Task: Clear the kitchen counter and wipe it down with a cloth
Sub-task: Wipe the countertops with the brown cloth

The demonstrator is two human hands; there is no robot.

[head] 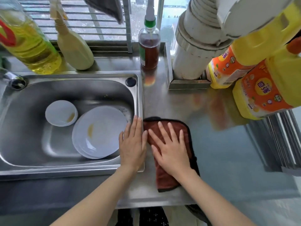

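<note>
My right hand lies flat on the brown cloth, fingers straight and spread, gripping nothing. A flat palm puts even weight on the fabric, which I judge suits wiping better than a bunched fist would. The cloth sits on the steel counter, just right of the sink, folded into a long pad. Its far edge shows just past my fingertips, its near end sticks out below my wrist, and its dark trim shows beside my little finger, so my hand covers its middle. My left hand is open too, fingers straight and together, resting along the sink's right rim. Its side is touching the cloth or very nearly (I cannot tell which), and it looks like a brace for my weight. The small bowl and the plates lie down in the basin, off the counter, which reads as clearing largely done. The sauce bottle and yellow jugs stand at the back and right edge, leaving bare steel to the right of the cloth for wiping.
</note>
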